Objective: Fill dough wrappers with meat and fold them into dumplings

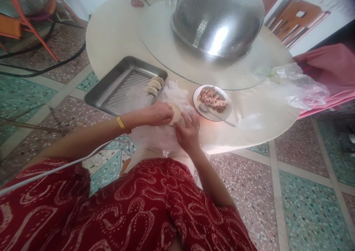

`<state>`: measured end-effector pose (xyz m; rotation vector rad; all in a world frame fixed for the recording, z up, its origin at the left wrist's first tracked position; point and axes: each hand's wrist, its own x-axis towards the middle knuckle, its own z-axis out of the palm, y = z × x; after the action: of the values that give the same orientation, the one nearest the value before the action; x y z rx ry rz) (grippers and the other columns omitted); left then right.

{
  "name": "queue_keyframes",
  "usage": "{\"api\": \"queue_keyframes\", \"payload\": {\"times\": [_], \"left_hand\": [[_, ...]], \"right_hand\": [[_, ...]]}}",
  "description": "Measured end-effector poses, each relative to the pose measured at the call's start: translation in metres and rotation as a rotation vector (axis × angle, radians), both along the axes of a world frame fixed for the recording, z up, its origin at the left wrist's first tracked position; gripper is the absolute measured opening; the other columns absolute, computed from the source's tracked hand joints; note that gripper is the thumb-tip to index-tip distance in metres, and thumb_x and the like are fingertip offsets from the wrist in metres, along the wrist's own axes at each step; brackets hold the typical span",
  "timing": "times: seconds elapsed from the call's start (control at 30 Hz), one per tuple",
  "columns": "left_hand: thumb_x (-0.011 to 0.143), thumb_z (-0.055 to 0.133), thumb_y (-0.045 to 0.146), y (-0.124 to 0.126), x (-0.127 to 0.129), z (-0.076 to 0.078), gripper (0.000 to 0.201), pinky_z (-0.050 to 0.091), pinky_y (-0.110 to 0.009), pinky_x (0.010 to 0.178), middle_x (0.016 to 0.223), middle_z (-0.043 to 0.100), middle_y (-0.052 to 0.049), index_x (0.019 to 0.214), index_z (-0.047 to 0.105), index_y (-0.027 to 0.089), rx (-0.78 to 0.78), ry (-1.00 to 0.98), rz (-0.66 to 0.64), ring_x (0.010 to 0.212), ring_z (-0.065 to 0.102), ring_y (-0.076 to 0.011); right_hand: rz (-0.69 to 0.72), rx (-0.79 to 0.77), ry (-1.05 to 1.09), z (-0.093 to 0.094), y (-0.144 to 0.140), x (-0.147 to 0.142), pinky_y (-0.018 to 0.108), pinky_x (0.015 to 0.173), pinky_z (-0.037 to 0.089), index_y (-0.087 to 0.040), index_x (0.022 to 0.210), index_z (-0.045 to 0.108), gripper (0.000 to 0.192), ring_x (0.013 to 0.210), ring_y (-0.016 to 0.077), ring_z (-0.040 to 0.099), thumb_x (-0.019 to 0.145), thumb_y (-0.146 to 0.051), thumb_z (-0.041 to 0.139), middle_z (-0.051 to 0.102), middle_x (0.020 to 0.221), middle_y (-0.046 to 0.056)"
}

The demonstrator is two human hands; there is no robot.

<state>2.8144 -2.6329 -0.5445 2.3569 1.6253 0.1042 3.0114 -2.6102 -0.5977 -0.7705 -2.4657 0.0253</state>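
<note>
A round wrapper (175,113) lies on plastic (177,95) at the worktop's (116,29) near edge. The left hand (158,114) pinches its edge; the right hand (188,131) rests fingers beside it. Tray (111,92) left, plate (212,103) right.

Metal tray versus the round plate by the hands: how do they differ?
The metal tray is rectangular, grey steel with a ribbed floor; the plate is round, white and smaller. The tray holds three folded dumplings at its far right corner; the plate holds minced filling and a spoon. Both rest on the round table.
</note>
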Motion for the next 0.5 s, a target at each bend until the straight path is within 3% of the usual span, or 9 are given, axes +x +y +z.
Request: {"api": "queue_keyframes", "payload": {"times": [0.37, 0.5], "left_hand": [[0.089, 0.054, 0.021, -0.015, -0.006, 0.004, 0.016, 0.032, -0.031, 0.071, 0.087, 0.068, -0.006, 0.089, 0.069, 0.017, 0.006, -0.049, 0.054, 0.086, 0.058, -0.0206], [0.086, 0.058, 0.021, -0.015, -0.008, 0.004, 0.013, 0.031, -0.032, 0.068, 0.087, 0.068, -0.007, 0.086, 0.070, 0.017, 0.020, -0.032, 0.057, 0.084, 0.058, -0.0211]], "right_hand": [[-0.019, -0.023, 0.016, -0.003, -0.002, -0.005, 0.054, 0.111, 0.030, -0.025, 0.089, 0.070, 0.018, 0.136, 0.0293, 0.037, 0.092, -0.025, 0.052, 0.058, 0.135, 0.007], [-0.019, -0.066, 0.012, -0.002, -0.002, -0.004, 0.054, 0.112, 0.028, -0.024, 0.090, 0.070, 0.019, 0.137, 0.0298, 0.036, 0.092, -0.025, 0.051, 0.058, 0.135, 0.008]]}}
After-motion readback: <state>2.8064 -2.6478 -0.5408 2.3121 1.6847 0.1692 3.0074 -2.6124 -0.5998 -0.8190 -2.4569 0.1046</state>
